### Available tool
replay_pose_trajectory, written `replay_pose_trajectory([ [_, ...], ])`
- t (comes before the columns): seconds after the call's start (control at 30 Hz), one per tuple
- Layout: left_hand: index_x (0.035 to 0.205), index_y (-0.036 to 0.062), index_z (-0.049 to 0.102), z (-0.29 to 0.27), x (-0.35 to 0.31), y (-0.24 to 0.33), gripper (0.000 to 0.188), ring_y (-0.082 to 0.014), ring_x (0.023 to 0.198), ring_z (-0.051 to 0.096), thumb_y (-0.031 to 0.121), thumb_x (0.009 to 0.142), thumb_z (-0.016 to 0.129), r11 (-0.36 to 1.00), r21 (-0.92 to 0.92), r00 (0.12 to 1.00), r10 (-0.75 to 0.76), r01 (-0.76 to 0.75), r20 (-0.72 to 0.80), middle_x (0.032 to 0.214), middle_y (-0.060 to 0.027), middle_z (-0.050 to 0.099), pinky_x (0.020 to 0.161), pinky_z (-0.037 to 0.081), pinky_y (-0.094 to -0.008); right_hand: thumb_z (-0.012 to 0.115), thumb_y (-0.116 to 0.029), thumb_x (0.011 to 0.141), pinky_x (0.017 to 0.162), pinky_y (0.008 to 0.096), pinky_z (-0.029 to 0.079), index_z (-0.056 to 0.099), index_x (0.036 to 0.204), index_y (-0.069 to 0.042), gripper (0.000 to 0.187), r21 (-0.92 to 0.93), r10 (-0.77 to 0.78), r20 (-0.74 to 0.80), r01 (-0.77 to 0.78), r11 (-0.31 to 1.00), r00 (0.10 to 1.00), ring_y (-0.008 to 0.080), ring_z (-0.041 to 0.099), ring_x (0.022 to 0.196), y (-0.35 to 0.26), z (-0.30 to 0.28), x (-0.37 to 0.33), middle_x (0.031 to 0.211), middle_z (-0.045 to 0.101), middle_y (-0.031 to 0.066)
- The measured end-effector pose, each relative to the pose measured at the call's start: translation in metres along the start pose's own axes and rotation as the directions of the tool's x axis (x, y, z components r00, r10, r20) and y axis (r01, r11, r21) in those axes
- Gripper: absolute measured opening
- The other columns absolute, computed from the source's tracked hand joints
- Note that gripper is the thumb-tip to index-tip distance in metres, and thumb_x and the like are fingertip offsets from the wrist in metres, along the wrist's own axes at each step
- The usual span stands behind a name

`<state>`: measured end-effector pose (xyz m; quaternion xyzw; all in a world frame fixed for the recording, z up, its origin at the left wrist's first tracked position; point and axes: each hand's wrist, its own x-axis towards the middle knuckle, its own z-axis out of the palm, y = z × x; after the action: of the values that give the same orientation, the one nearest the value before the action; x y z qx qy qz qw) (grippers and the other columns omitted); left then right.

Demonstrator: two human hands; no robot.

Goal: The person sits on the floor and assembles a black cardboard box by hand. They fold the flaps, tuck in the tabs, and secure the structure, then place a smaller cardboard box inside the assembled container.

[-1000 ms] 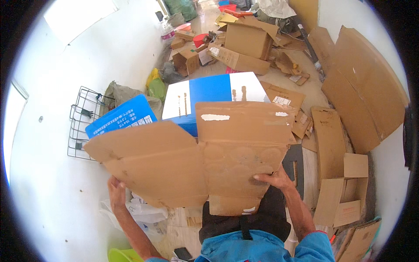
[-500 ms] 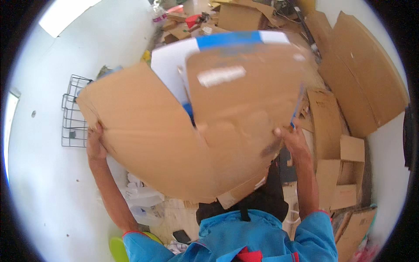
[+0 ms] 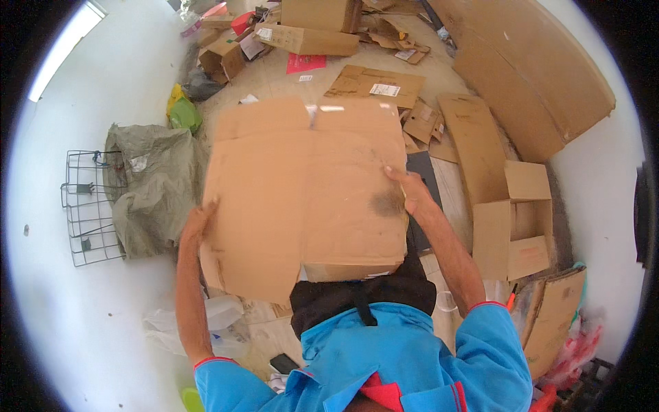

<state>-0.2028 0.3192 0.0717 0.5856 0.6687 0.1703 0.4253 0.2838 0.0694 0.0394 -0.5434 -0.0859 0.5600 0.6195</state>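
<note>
In front of my body is a flattened cardboard box (image 3: 305, 185), brown, with a crease down its middle and slits between its far flaps. A dark smudge marks the cardboard near its right edge. My left hand (image 3: 199, 221) grips the left edge, its fingers partly hidden and a little blurred. At the right edge, my right hand (image 3: 410, 191) is closed on the cardboard with the thumb on top and the other fingers out of sight beneath.
A grey-green sack (image 3: 154, 189) and a wire rack (image 3: 89, 206) stand by the left wall. An open cardboard box (image 3: 491, 237) lies at right, below large cardboard sheets (image 3: 542, 75) leaning on the wall. Scattered cardboard (image 3: 377, 86) covers the far floor. Plastic bags (image 3: 195, 326) lie near left.
The flattened box has come down and levelled out between my hands, and its blue-and-white side no longer shows. Both hands have moved closer together. The view has shifted too.
</note>
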Motion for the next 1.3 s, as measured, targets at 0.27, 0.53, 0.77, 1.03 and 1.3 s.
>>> replay_pose_trajectory([
  [0.27, 0.094, -0.0022, 0.069, 0.01, -0.005, -0.055, 0.048, -0.0157, 0.069, 0.063, 0.044, 0.082, 0.076, 0.99, 0.103, 0.97, -0.113, 0.093, 0.215, 0.08, -0.0052, 0.067, 0.068, 0.052, -0.0303, 0.067, -0.018, 0.09, 0.084, 0.0441, 0.055, 0.057, 0.124, 0.004, 0.041, 0.236, 0.127, -0.178, -0.082, 0.968, 0.976, 0.0283, 0.066, 0.097, 0.083, -0.049, -0.001, 0.116, 0.064, 0.0159],
  [0.53, 0.133, -0.0005, 0.046, 0.001, -0.007, -0.062, 0.056, -0.024, 0.104, 0.063, 0.037, 0.095, 0.06, 0.73, -0.68, 0.974, 0.106, 0.06, 0.199, 0.126, -0.0178, 0.059, 0.087, 0.053, -0.0369, 0.068, -0.016, 0.09, 0.095, 0.0439, 0.049, 0.05, 0.133, 0.0, 0.05, 0.401, 0.1, -0.304, 0.032, 0.916, 0.948, 0.0295, 0.059, 0.112, 0.098, -0.069, -0.015, 0.127, 0.059, 0.0138],
  [0.77, 0.148, -0.0022, 0.024, 0.084, -0.055, -0.013, 0.082, -0.035, 0.123, 0.052, 0.049, 0.094, 0.056, 0.614, -0.776, 0.925, 0.198, 0.142, 0.326, 0.14, -0.0264, 0.046, 0.106, 0.042, -0.0443, 0.059, -0.022, 0.096, 0.104, 0.0432, 0.046, 0.049, 0.133, 0.002, 0.046, 0.424, -0.036, -0.294, 0.164, 0.891, 0.955, 0.0282, 0.057, 0.117, 0.053, -0.027, -0.055, 0.129, 0.058, 0.0141],
  [1.03, 0.146, 0.0027, 0.033, 0.165, -0.145, -0.028, 0.09, -0.0292, 0.123, 0.053, 0.071, 0.089, 0.044, 0.129, -0.893, 0.746, 0.506, 0.431, 0.433, 0.139, -0.0181, 0.05, 0.106, 0.04, -0.0468, 0.058, -0.023, 0.097, 0.106, 0.046, 0.043, 0.042, 0.139, 0.0, 0.05, 0.359, -0.169, -0.251, 0.254, 0.898, 0.953, 0.0281, 0.052, 0.123, 0.044, 0.031, -0.091, 0.135, 0.052, 0.0131],
  [1.3, 0.115, -0.0055, 0.061, 0.17, -0.197, -0.084, 0.041, -0.0211, 0.09, 0.066, 0.024, 0.087, 0.065, 0.737, -0.642, 0.972, -0.088, 0.21, 0.217, 0.104, -0.0127, 0.068, 0.084, 0.052, -0.0316, 0.062, -0.017, 0.094, 0.093, 0.0431, 0.053, 0.05, 0.13, -0.002, 0.04, 0.256, -0.011, -0.175, 0.056, 0.965, 0.985, 0.0248, 0.06, 0.111, 0.125, 0.003, -0.144, 0.125, 0.059, 0.0101],
])
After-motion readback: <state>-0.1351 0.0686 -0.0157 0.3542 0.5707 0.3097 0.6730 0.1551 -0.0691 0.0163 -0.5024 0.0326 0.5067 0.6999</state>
